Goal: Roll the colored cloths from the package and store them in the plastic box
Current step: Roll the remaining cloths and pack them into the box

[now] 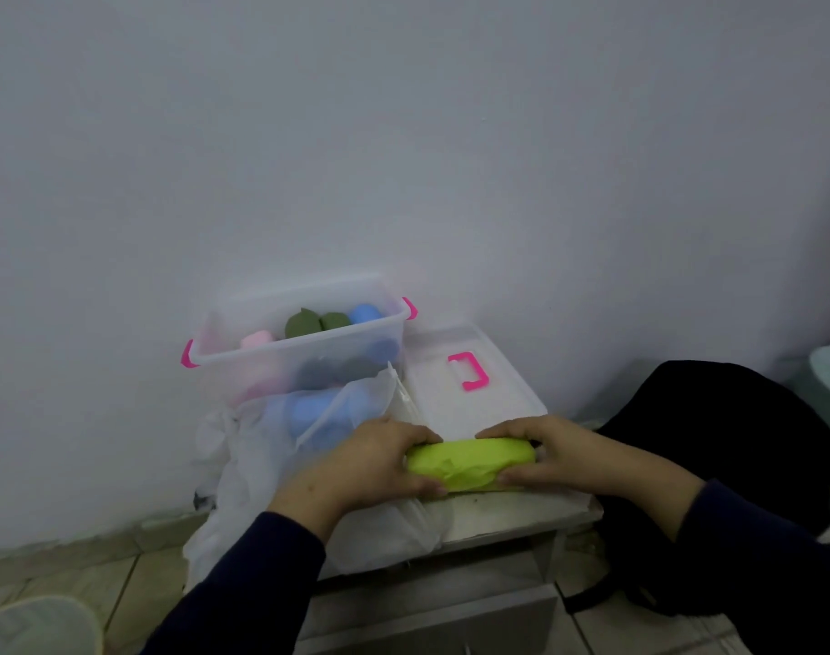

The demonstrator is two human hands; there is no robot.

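Two forearms come in from the bottom edge, each in a long dark navy sleeve — plain, with no print, stripe or button to be seen. The left sleeve (257,579) ends in a soft, slightly bunched cuff at the wrist; the right sleeve (753,555) stops a little short of the wrist. The cloth looks smooth and matte, knit-like. The left hand (356,470) and right hand (587,460) are bare — no gloves, rings, watch or bands showing.
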